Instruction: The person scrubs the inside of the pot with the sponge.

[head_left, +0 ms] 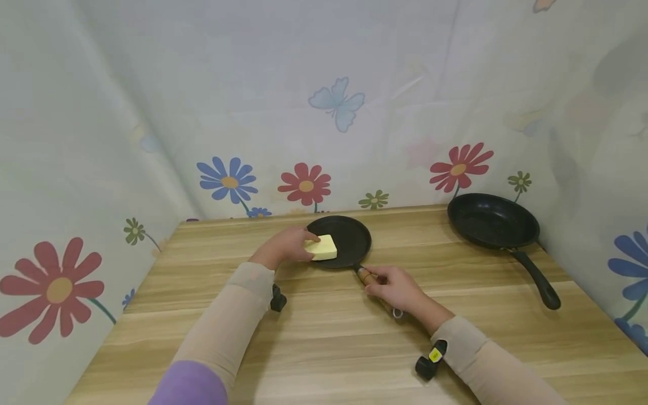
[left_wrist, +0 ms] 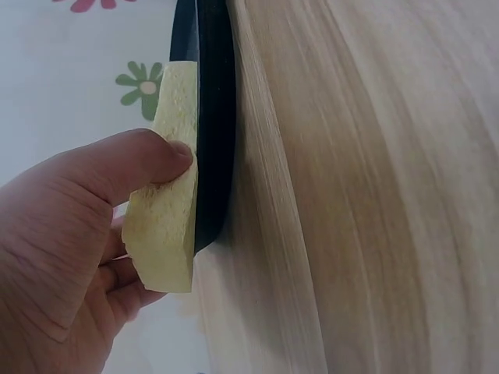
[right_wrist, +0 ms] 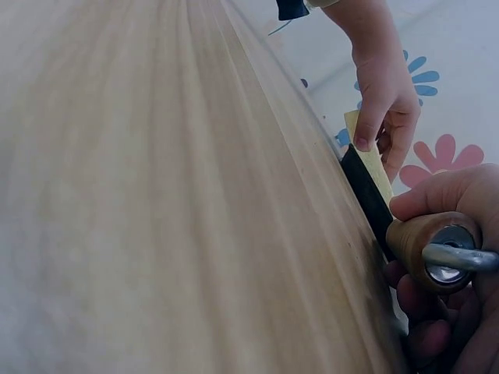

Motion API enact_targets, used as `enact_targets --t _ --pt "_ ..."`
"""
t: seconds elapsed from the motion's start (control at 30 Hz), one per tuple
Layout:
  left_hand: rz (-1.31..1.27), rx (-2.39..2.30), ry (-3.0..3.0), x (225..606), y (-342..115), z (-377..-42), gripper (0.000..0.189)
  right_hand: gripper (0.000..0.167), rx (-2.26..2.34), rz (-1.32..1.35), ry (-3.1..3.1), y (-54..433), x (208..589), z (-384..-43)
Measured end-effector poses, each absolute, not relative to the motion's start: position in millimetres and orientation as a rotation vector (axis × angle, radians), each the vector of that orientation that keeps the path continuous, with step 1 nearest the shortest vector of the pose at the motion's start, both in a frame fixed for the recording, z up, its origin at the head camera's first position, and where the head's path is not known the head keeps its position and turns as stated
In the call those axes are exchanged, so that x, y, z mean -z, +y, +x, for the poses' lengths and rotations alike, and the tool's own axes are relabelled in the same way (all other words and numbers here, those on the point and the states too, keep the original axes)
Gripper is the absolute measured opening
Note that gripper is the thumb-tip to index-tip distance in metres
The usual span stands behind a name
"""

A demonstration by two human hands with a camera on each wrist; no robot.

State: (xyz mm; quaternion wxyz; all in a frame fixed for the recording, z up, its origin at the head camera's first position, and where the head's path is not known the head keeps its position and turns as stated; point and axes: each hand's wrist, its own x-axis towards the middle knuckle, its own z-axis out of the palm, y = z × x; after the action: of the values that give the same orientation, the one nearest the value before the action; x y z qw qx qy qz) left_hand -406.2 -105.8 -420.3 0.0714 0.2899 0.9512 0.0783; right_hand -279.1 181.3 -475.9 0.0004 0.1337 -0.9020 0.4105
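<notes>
Near the far edge of the desk, we see the left hand, thumb and fingers pinching a yellow block at the left rim of the small pan — whether block and pan touch, we cannot tell. The right hand's fingers curl closely round the wooden handle. We cannot read the yellow label at that wrist. The larger pan sits by the far right corner.

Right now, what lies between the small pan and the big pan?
In the head view, just bare wooden table lies between the small pan and the big pan.
</notes>
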Motion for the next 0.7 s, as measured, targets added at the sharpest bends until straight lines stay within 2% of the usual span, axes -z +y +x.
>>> enact_targets --t 0.7 --pt "0.884 -0.151 2.908 420 -109 -424 0.05 0.051 -1.338 0.47 -2.808 183 478 -280"
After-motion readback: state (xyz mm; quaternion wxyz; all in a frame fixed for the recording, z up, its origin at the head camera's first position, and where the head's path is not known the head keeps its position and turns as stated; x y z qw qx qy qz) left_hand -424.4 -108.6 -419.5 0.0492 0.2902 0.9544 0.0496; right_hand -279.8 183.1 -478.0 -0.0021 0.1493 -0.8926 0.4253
